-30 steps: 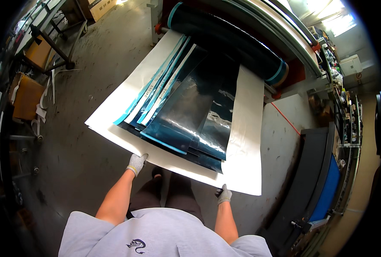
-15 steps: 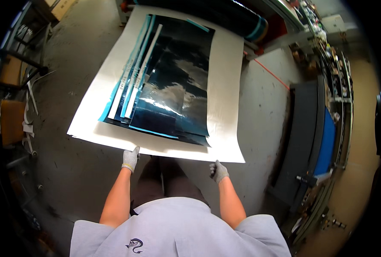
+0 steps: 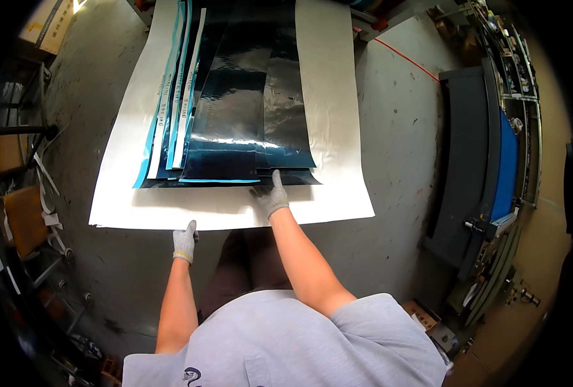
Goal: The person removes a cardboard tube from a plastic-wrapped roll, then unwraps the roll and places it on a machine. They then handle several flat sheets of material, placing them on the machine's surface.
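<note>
A large white sheet point(image 3: 338, 148) hangs from a machine at the top of the view, with its near edge toward me. Stacked on it are glossy dark blue-black film sheets point(image 3: 228, 129) with bright blue edges. Long, narrow white strips point(image 3: 182, 122) bearing handwriting lie along their left side. My left hand point(image 3: 184, 242), in a grey knit glove, is closed on the near edge of the white sheet, thumb on top. Over the sheet, my right hand point(image 3: 273, 198), gloved alike, has thumb and fingers apart at the near edge of the film; its fingertips are partly hidden.
At right stands a dark grey machine point(image 3: 464, 161) with a blue panel point(image 3: 505, 168), beside a cluttered shelf point(image 3: 515, 71). A red line point(image 3: 407, 58) crosses the concrete floor. Left are a wheeled rack point(image 3: 25, 135), a brown panel point(image 3: 25, 219) and a cardboard box point(image 3: 46, 29).
My right hand has left the near right edge of the white sheet and moved inward to the film's near edge. My left hand stays at the sheet's edge. The view has shifted.
</note>
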A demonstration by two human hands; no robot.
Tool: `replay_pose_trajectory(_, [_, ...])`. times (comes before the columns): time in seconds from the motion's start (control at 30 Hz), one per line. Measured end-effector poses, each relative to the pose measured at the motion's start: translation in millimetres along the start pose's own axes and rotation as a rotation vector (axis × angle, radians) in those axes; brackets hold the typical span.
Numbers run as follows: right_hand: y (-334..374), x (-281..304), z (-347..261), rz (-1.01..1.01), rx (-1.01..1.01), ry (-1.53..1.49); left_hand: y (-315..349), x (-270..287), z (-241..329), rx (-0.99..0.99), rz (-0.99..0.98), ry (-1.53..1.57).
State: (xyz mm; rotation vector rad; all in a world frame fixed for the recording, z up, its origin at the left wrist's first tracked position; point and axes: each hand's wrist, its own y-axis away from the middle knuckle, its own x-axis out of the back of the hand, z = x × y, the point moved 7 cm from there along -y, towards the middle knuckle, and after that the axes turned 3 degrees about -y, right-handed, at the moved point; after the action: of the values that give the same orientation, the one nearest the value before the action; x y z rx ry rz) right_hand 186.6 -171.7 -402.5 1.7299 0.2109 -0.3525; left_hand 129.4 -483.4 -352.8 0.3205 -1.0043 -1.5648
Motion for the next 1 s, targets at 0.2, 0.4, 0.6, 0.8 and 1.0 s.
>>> replay_pose_trajectory(0.2, [-73.6, 19.1, 28.4, 0.207, 0.158, -0.026, 2.4, 9.2, -7.1, 0.078, 0.004, -0.026])
replay_pose_trajectory(0.4, [-68.9, 42.7, 4.5, 0.571, 0.379, 0.122, -2.2, 19.0, -17.2, 0.063, -0.002, 0.035])
replay_pose_trajectory(0.6, [-46.7, 2.4, 10.8, 0.199, 0.233, -0.061, -30.1, 31.1, -29.6, 0.051, -0.037, 0.118])
replay_pose_trajectory(0.8, [-19.0, -38.0, 29.6, 0.34, 0.068, 0.026, -43.2, 23.6, -45.8, 0.095, -0.111, 0.15])
replay_pose_trajectory(1.0, [-76.5, -0.4, 83.0, 0.595, 0.449, -0.105, -52.3, 28.4, -49.1, 0.096, -0.183, 0.145])
